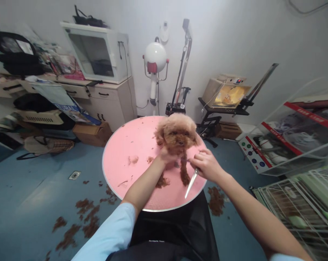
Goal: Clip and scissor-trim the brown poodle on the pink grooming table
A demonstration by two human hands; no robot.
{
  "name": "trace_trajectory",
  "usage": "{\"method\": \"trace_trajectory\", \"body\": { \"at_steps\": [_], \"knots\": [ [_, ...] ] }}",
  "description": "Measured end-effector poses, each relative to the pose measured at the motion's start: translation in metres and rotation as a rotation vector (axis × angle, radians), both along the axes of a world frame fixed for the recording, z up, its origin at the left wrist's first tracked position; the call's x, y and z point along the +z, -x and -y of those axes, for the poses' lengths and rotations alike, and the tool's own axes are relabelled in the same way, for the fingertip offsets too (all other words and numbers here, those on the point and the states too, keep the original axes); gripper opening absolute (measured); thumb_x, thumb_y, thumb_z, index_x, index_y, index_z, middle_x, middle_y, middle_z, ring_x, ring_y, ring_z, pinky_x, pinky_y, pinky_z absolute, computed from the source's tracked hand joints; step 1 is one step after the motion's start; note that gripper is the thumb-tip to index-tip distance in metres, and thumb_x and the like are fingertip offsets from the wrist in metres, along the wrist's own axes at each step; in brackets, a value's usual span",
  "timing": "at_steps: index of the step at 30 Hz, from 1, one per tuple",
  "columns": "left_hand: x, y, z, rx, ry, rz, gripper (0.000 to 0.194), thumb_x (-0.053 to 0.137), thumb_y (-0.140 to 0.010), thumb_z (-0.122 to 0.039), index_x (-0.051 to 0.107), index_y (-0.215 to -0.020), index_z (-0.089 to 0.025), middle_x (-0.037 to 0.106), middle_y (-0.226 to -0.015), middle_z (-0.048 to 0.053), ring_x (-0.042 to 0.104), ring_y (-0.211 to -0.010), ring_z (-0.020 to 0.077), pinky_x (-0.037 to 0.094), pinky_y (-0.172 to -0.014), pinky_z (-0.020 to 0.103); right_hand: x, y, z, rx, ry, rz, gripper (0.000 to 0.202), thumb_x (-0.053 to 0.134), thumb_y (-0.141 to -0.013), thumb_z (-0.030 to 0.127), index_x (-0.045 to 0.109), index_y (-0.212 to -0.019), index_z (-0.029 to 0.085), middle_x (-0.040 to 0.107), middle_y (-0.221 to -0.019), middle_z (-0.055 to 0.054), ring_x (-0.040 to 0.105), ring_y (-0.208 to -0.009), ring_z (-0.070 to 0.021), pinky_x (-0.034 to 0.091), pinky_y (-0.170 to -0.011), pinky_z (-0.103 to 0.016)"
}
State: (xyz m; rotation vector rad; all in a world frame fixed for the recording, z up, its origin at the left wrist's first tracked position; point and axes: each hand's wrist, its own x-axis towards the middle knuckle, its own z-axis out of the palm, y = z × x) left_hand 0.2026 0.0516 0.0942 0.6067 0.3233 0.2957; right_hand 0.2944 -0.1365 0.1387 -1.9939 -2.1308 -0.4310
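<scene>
A small curly brown dog [177, 132] is on a round pink table [126, 145], facing me, its front legs toward the near edge. My left hand [168, 156] is at the dog's chest, under its chin, with the fingers partly buried in the fur. Beside the dog, on the right, my right hand [206, 165] is closed round a pair of silver scissors [191, 183], whose blades point down toward the table's near edge. Tufts of cut fur [133, 159] lie on the pink surface.
Clumps of brown fur [91, 221] lie on the blue floor. Behind the table stand a white dryer [155, 57] and a metal arm [183, 61]. A white cabinet [116, 58] is at the back left, with wire cages [297, 214] at the right.
</scene>
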Motion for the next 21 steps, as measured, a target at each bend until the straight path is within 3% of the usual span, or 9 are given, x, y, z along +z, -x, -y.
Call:
{"method": "trace_trajectory", "body": {
  "at_steps": [2,5,9,12,14,17,21],
  "knots": [
    [-0.006,0.002,-0.006,-0.059,0.069,0.045,0.028,0.061,-0.088,-0.038,0.068,-0.09,-0.011,0.068,-0.085,0.01,0.061,-0.074,0.018,0.051,-0.068,0.031,-0.016,0.002,0.015,0.058,0.111,-0.078,0.025,0.048,-0.088,0.021,0.073,-0.091,0.023,0.06,-0.071,-0.002,0.054,-0.071,-0.0149,0.031,-0.097,-0.039],
    [-0.016,0.004,-0.015,-0.131,0.177,0.056,0.012,0.059,-0.087,-0.018,0.068,-0.091,-0.011,0.068,-0.085,0.009,0.063,-0.074,0.0148,0.05,-0.068,0.026,-0.049,-0.009,0.05,-0.036,0.214,-0.32,0.024,0.049,-0.089,0.024,0.073,-0.091,0.023,0.062,-0.073,-0.002,0.057,-0.073,-0.0156,0.037,-0.091,-0.037],
    [-0.022,0.001,-0.013,-0.114,0.152,-0.038,0.015,0.058,-0.083,-0.007,0.068,-0.093,-0.009,0.07,-0.092,0.01,0.063,-0.073,0.0123,0.049,-0.064,0.023,-0.1,-0.054,0.087,-0.39,0.171,-0.691,0.029,0.049,-0.086,0.034,0.073,-0.081,0.019,0.066,-0.073,-0.004,0.058,-0.068,-0.0179,0.044,-0.07,-0.031],
    [-0.028,0.004,0.0,-0.019,0.089,-0.076,0.012,0.059,-0.083,-0.008,0.069,-0.089,-0.009,0.071,-0.091,0.009,0.064,-0.071,0.0118,0.049,-0.063,0.023,-0.123,-0.085,0.081,-0.687,0.115,-0.749,0.033,0.047,-0.085,0.035,0.073,-0.084,0.016,0.069,-0.075,-0.006,0.06,-0.07,-0.0202,0.044,-0.064,-0.03],
    [-0.036,0.012,0.012,0.072,-0.035,-0.148,0.009,0.063,-0.081,-0.01,0.07,-0.086,-0.009,0.07,-0.085,0.009,0.062,-0.065,0.0107,0.047,-0.059,0.021,-0.126,-0.095,0.065,-0.767,0.196,-0.652,0.032,0.047,-0.086,0.034,0.074,-0.084,0.017,0.07,-0.076,-0.008,0.062,-0.072,-0.0211,0.042,-0.064,-0.03],
    [-0.041,0.026,0.029,0.245,-0.323,-0.219,0.008,0.072,-0.075,-0.017,0.072,-0.078,-0.01,0.067,-0.071,0.005,0.054,-0.054,0.0066,0.04,-0.052,0.017,-0.114,-0.1,0.042,-0.817,0.285,-0.477,0.028,0.051,-0.086,0.035,0.074,-0.083,0.02,0.071,-0.082,-0.01,0.062,-0.072,-0.0215,0.041,-0.064,-0.031],
    [-0.016,0.021,0.037,0.313,-0.498,-0.166,0.016,0.073,-0.076,-0.024,0.073,-0.085,-0.011,0.071,-0.083,0.007,0.055,-0.058,0.0072,0.04,-0.053,0.018,-0.092,-0.092,0.031,-0.775,0.328,-0.561,0.033,0.049,-0.088,0.04,0.067,-0.071,0.017,0.067,-0.07,-0.009,0.059,-0.062,-0.0187,0.038,-0.057,-0.028]
  ]
}}
